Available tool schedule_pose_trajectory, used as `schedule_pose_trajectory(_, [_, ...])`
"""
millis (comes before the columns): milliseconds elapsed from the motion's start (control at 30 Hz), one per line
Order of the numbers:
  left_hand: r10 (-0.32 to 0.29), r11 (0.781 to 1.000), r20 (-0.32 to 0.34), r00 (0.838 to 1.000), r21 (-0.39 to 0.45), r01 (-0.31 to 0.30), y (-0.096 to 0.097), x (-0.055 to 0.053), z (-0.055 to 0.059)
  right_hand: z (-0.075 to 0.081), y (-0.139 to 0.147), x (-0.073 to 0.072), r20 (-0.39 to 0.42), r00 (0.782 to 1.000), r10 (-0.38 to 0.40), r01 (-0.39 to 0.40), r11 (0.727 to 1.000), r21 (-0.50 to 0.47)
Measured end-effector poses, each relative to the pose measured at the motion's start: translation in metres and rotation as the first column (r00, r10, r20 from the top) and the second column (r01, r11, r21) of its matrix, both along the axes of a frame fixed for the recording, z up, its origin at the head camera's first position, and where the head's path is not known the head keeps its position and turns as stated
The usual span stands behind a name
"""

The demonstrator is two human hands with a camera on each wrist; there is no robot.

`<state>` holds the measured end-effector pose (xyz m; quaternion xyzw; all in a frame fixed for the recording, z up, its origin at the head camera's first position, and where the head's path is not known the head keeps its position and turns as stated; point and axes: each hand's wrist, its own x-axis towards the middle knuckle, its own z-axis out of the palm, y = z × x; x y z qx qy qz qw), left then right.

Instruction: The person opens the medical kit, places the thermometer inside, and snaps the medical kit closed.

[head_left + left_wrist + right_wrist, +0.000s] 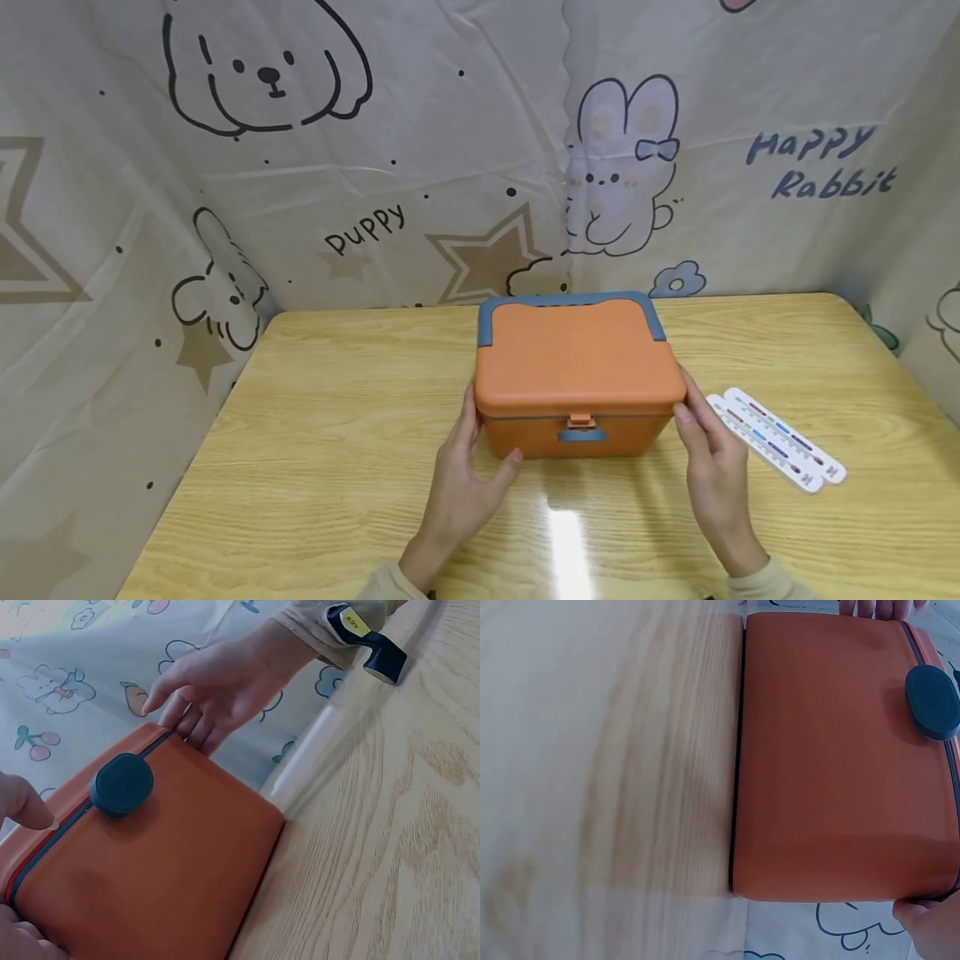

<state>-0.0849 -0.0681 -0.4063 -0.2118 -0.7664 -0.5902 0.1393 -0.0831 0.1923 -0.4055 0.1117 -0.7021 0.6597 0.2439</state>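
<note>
An orange storage box with a blue handle folded along its back edge stands on the wooden table, lid down. On its front sits an oval blue latch, seen dark teal in both wrist views. My left hand holds the box's left side, fingers along the wall and thumb toward the lower front corner. On the opposite side my right hand grips the box, thumb at the front corner just under the lid. The right hand's fingertips are partly hidden behind the box in the head view.
Two flat white thermometer-like strips with coloured bands lie overlapping on the table to the right of the right hand. A printed cloth with cartoon animals hangs behind and beside the wooden table. A black band is on the right sleeve.
</note>
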Motion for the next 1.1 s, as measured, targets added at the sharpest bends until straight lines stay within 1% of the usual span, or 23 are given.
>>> schedule_pose_trajectory(33, [-0.002,1.000,-0.007,1.000,0.001,0.002,0.000,0.000,0.000,-0.001,-0.001,0.000,-0.023,1.000,-0.002,0.002,1.000,0.004])
schedule_pose_trajectory(100, [0.000,1.000,-0.007,1.000,-0.003,0.000,-0.001,-0.001,0.000,-0.003,-0.003,0.000,-0.028,0.999,-0.016,0.016,1.000,0.006])
schedule_pose_trajectory(200, [0.000,1.000,-0.006,1.000,-0.012,0.000,-0.004,-0.002,0.000,-0.002,-0.006,0.001,-0.009,0.999,-0.033,0.033,0.999,0.006])
schedule_pose_trajectory(267, [0.000,1.000,0.002,1.000,-0.013,0.000,-0.005,-0.002,0.001,-0.002,-0.006,0.002,-0.005,1.000,-0.024,0.024,1.000,-0.008])
schedule_pose_trajectory(367, [0.004,1.000,0.005,1.000,-0.014,-0.004,-0.005,-0.002,0.000,-0.003,-0.005,0.002,-0.039,0.999,0.004,-0.004,1.000,-0.020])
schedule_pose_trajectory(433, [0.011,1.000,0.007,1.000,-0.018,-0.011,-0.005,-0.001,0.000,-0.003,-0.005,0.002,-0.046,0.999,0.008,-0.010,0.999,-0.033])
schedule_pose_trajectory(567, [0.034,0.999,0.004,0.999,-0.042,-0.034,-0.005,0.000,0.000,-0.002,-0.006,0.002,-0.006,1.000,-0.025,0.025,0.999,-0.037])
schedule_pose_trajectory(733, [0.044,0.997,-0.003,0.999,-0.062,-0.044,-0.005,0.000,-0.001,-0.001,-0.007,0.002,0.003,0.999,-0.032,0.032,0.999,-0.039])
schedule_pose_trajectory(900, [0.049,0.997,-0.037,0.998,-0.065,-0.051,-0.005,-0.002,0.000,0.001,-0.006,0.002,-0.012,0.999,-0.042,0.042,0.999,0.024])
schedule_pose_trajectory(967, [0.048,0.997,-0.052,0.998,-0.066,-0.051,-0.006,-0.003,0.000,0.002,-0.006,0.002,-0.035,0.998,-0.051,0.054,0.996,0.073])
schedule_pose_trajectory(1100, [0.046,0.996,-0.071,0.996,-0.079,-0.052,-0.007,-0.005,0.002,0.007,-0.005,0.003,-0.067,0.996,-0.066,0.074,0.991,0.111])
